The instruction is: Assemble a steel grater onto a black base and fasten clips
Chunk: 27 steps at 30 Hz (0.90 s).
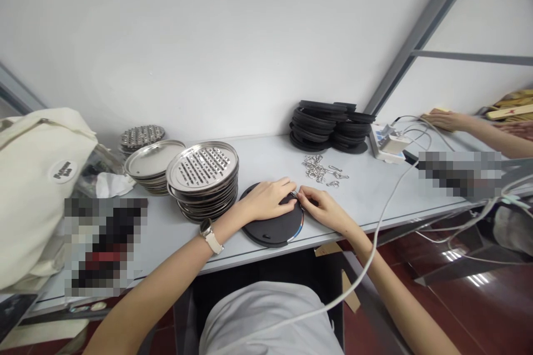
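A flat black round case (270,227) lies at the table's front edge, with a strip of blue and brown showing along its right rim. My left hand (270,199) rests over its top, fingers bent toward the far right rim and gripping there. At that same rim my right hand (322,208) pinches a small metal piece (293,194), mostly hidden by the fingertips. Just beyond the hands lies a loose pile of silver metal clasps (318,169). Left of the case stands a tall stack of round metal graters (204,169), the top one with raised teeth.
More round metal plates (156,158) and graters (142,135) stand behind left. Black round cases (314,121) are stacked at the back. A power strip (385,144) with chargers sits right; a white cable (378,221) crosses before me. A cream bag (37,177) stands left. Another person's hand (447,120) is far right.
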Motion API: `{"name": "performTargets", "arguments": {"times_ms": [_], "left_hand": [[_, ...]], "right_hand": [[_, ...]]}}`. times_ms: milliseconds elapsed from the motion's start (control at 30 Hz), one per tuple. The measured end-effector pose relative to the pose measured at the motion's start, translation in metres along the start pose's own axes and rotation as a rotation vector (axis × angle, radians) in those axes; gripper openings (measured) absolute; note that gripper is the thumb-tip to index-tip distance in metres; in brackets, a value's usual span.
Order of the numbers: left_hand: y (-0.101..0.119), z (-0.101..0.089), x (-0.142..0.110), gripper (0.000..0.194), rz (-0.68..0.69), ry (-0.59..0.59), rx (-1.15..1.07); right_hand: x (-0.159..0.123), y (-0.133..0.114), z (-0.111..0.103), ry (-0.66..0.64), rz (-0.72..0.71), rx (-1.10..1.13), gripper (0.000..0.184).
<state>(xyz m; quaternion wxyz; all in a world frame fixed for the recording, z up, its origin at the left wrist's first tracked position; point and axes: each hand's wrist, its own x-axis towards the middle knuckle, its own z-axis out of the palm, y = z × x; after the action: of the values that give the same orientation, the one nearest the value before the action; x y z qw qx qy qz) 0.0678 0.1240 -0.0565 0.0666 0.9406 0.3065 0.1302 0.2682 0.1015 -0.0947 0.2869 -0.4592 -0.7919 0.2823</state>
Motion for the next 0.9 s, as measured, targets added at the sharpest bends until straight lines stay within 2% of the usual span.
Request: {"name": "performTargets", "arguments": {"times_ms": [500,900], "left_hand": [[0.0001,0.0017,0.0006,0.015,-0.006,0.012,0.045],[0.0,0.0017,0.0007,0.014,-0.033,0.02,0.01]], "right_hand": [[-0.0013,-0.0004,-0.0019,0.02,0.028,0.036,0.032],[0.003,-0.005,0.0008,0.02,-0.036,-0.032,0.03]]}}
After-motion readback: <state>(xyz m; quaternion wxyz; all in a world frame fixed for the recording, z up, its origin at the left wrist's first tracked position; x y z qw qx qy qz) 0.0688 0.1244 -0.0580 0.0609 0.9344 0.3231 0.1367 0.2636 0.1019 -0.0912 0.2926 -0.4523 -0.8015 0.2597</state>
